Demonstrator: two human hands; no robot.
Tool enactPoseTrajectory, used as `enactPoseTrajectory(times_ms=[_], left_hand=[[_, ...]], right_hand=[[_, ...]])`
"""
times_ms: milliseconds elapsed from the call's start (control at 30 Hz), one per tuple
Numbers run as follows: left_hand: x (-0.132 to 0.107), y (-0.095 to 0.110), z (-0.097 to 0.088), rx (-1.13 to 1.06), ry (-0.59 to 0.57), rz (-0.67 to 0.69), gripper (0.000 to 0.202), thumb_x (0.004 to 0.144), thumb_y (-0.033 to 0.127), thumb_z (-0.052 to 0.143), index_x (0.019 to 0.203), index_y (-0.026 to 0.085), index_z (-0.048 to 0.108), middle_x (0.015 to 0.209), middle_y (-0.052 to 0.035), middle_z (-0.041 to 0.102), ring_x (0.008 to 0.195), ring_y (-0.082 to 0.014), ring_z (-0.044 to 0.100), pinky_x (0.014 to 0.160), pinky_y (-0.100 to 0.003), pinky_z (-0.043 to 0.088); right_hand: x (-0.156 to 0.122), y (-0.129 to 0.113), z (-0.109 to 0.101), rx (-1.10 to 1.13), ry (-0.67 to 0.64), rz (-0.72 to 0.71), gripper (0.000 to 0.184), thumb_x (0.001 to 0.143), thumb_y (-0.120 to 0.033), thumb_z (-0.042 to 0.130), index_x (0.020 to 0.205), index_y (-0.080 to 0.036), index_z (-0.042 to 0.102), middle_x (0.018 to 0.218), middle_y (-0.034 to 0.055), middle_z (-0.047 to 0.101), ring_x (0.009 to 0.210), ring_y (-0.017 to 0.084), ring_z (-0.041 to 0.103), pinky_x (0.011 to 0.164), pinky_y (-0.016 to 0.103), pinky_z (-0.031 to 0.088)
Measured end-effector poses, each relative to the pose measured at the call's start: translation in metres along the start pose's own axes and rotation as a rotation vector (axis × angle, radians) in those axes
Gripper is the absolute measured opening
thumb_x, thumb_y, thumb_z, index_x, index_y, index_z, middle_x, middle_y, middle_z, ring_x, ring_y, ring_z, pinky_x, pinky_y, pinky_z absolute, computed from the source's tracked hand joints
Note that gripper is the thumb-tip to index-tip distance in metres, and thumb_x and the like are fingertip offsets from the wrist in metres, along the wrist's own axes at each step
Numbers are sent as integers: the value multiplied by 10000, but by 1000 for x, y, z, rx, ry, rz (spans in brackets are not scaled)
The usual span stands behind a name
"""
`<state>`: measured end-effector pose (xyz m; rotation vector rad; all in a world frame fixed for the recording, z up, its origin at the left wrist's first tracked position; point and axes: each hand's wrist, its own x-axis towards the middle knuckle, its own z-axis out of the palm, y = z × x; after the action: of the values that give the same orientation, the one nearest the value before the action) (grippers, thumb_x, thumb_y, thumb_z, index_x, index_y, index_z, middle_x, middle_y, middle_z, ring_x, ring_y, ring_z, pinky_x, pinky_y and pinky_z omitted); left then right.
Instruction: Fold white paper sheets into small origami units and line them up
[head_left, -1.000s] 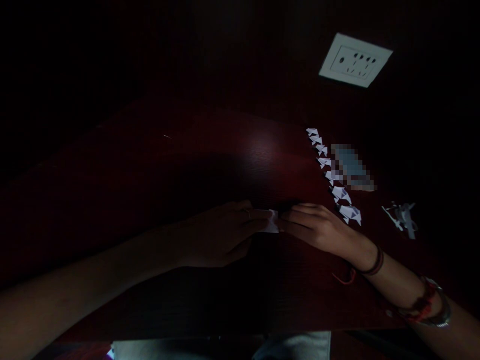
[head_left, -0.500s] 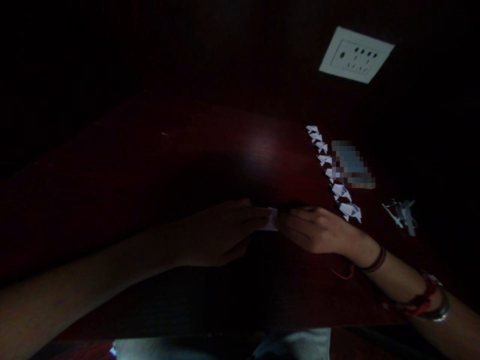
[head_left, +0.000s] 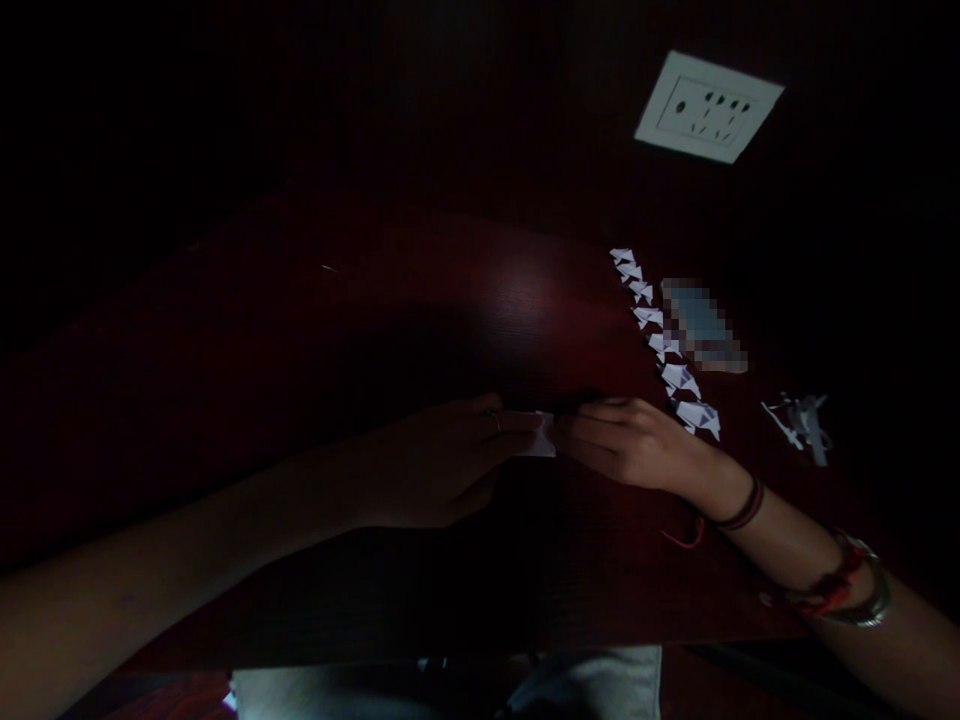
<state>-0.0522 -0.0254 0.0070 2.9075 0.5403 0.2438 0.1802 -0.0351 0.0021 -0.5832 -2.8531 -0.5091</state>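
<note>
Dim light leaves much of both hands in shadow. Under the outstretched fingertips of my left hand [head_left: 465, 455] a small white folded paper [head_left: 545, 440] is held down on the dark red table [head_left: 450, 590]. My right hand [head_left: 626, 440] meets the paper's right edge with its fingers bent and close together. Its fingertips are too dark to show exactly how they grip. Beyond that hand, a slanting row of several small folded-paper figures [head_left: 679, 379] stretches toward the back of the table.
A blurred-out flat object [head_left: 705, 325] lies right of the paper row. White strips or a cable [head_left: 802, 425] lie farther right. A wall socket [head_left: 709, 107] is at the back. The table's front edge runs above light cloth [head_left: 360, 690].
My right hand has shifted slightly up, with its wrist turned a little. The paper stays between both hands, its crease looking slightly different. The whole view has shifted a little.
</note>
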Motion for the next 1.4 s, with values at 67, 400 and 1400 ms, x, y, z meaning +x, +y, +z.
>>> enactPoseTrajectory(times_ms=[67, 400, 1400], left_hand=[[0, 0, 0, 0, -5, 4, 434, 781, 115, 409, 1215, 133, 390, 1251, -38, 421, 998, -188, 406, 926, -315, 308], [1, 1, -2, -21, -16, -14, 468, 773, 112, 399, 1237, 161, 363, 1258, -44, 407, 999, -188, 409, 894, -317, 336], [8, -2, 21, -26, 236, -67, 229, 830, 283, 470, 1039, 195, 504, 1099, -50, 498, 1053, -183, 430, 896, -332, 349]], right_hand=[[0, 0, -1, -18, 8, -15, 194, 846, -128, 399, 778, -148, 579, 817, 31, 619, 699, 113, 536, 570, 250, 422], [-2, -4, 0, -133, 17, -145, 175, 840, -90, 390, 891, -121, 555, 895, 64, 618, 733, 119, 547, 600, 265, 413], [2, -16, -9, 497, -92, 406, 211, 860, -201, 383, 911, -167, 585, 835, 39, 551, 741, 110, 518, 659, 231, 428]])
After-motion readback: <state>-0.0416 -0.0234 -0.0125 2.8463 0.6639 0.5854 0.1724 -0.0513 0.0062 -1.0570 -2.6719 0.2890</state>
